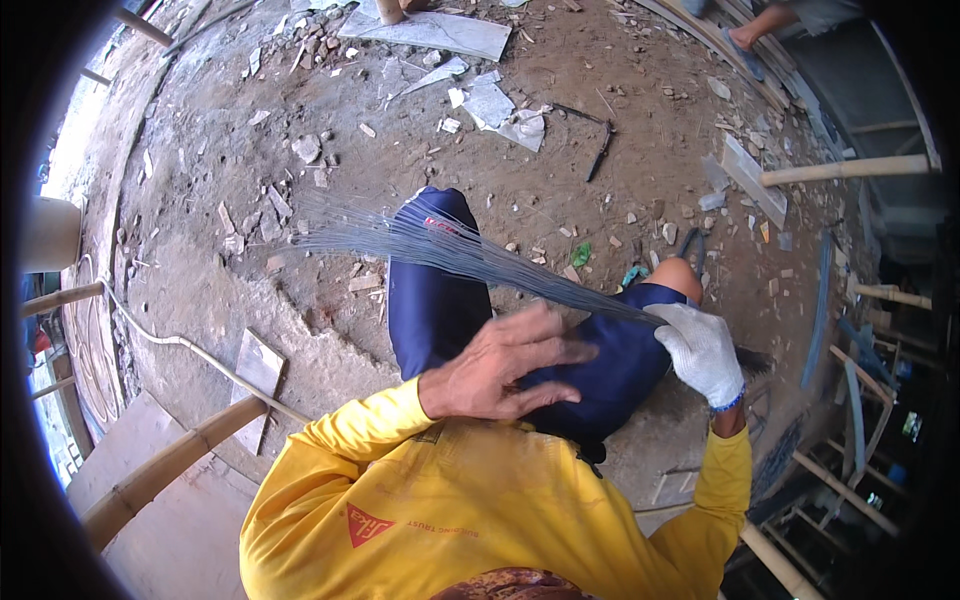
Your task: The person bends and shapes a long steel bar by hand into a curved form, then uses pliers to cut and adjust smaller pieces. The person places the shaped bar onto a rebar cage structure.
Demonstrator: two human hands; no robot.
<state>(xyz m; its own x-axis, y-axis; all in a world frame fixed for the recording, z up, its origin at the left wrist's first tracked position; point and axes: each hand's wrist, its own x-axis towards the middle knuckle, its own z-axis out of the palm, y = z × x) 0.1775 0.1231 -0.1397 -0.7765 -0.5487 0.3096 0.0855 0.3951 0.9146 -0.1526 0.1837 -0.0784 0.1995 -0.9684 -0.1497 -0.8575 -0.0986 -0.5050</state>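
A long bundle of thin grey wires (520, 272) lies across my lap, its loose ends fanning out to the left beyond my knee. My right hand (703, 355), in a white knitted glove, is closed around the gathered right end of the bundle. Short dark ends stick out behind that hand. My left hand (505, 365) is bare and hovers over my lap just below the wires, fingers spread and slightly blurred. Nothing shows in it, and it looks apart from the bundle. Beneath the wires are my dark blue shorts (435, 310).
Broken stone and tile pieces (490, 105) litter the dirt ground ahead. A bamboo pole (180, 470) slants in at the lower left beside a pale hose (190, 348). More bamboo poles (845, 170) stand at the right. Another person's sandaled foot (745, 45) is at the far right.
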